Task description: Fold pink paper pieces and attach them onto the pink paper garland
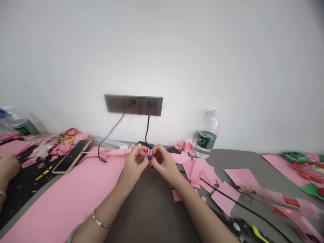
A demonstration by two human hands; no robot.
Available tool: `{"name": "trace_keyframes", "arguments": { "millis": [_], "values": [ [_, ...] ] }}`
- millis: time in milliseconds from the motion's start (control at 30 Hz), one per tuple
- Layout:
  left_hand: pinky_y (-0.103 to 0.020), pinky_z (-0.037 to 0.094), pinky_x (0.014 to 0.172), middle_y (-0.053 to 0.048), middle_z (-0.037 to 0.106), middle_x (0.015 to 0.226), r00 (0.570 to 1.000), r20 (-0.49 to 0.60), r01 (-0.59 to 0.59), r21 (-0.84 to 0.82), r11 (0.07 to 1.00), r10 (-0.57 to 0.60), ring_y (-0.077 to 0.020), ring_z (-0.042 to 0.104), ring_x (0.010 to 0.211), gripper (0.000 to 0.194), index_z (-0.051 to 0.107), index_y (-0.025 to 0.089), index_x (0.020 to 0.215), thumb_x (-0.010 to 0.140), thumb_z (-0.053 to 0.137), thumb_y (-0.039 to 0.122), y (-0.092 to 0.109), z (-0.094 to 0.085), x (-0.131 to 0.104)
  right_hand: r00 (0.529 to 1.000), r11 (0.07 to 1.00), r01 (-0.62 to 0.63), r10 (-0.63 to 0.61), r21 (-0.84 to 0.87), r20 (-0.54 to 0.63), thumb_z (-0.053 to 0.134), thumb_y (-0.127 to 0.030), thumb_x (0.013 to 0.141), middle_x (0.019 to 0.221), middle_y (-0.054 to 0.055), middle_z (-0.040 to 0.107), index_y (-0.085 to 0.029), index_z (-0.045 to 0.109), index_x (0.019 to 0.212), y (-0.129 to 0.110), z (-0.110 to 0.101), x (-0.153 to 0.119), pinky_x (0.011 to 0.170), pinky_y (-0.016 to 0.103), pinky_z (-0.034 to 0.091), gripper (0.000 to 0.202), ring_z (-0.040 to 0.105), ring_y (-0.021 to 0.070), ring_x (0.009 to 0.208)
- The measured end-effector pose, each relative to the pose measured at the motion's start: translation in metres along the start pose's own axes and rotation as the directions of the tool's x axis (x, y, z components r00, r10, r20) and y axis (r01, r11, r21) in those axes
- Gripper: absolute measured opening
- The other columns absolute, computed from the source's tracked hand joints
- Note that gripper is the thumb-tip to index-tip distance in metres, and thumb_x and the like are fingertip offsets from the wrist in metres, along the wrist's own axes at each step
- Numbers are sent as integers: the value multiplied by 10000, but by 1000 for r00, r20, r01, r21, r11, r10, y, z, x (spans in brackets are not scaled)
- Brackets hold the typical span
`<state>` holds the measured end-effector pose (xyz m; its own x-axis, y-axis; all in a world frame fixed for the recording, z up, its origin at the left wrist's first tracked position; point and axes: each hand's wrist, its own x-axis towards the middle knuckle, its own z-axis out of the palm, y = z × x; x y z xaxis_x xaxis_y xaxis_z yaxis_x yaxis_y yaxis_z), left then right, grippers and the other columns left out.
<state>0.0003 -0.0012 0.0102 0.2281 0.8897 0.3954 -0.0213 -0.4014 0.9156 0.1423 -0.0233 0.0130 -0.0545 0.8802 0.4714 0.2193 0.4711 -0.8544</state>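
A small folded piece of pink paper (pixel 149 153) is pinched between my two hands, above the grey table (pixel 149 209). My left hand (pixel 136 165) grips it from the left with fingers and thumb, a bracelet on that wrist. From the right, my right hand (pixel 164 162) holds the same piece by its fingertips. A large pink sheet (pixel 83 192) lies to the left, partly beneath my left arm. Pink paper scraps (pixel 199 170) are scattered to the right of my right hand.
A clear bottle (pixel 206 138) stands by the wall. A phone (pixel 72 157) and scissors (pixel 67 140) lie left, near another person's hand (pixel 8 170). A black cable (pixel 240 204) crosses the right side near a blurred pink-wrapped tool (pixel 273 199) with a red light.
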Motion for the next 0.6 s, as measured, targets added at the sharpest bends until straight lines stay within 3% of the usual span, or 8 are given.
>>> {"name": "trace_keyframes", "arguments": {
  "millis": [300, 600],
  "values": [
    [-246, 537, 707, -2, 644, 825, 999, -41, 2, 70, 998, 1, -145, 645, 794, 121, 605, 207, 923, 804, 592, 189, -2, -2, 1, 976, 998, -54, 48, -23, -214, 565, -175, 782, 858, 42, 589, -218, 571, 807, 4, 19, -1, 576, 290, 526, 50, 589, 166, 695],
    [-256, 549, 697, -5, 649, 803, 998, -66, -14, 87, 996, 19, -153, 652, 783, 123, 603, 199, 915, 792, 595, 198, 0, -1, 1, 966, 998, -68, 71, 17, -251, 556, -172, 772, 822, 52, 622, -209, 629, 778, 2, 20, -1, 597, 313, 553, 82, 626, 198, 743]
  ]
}}
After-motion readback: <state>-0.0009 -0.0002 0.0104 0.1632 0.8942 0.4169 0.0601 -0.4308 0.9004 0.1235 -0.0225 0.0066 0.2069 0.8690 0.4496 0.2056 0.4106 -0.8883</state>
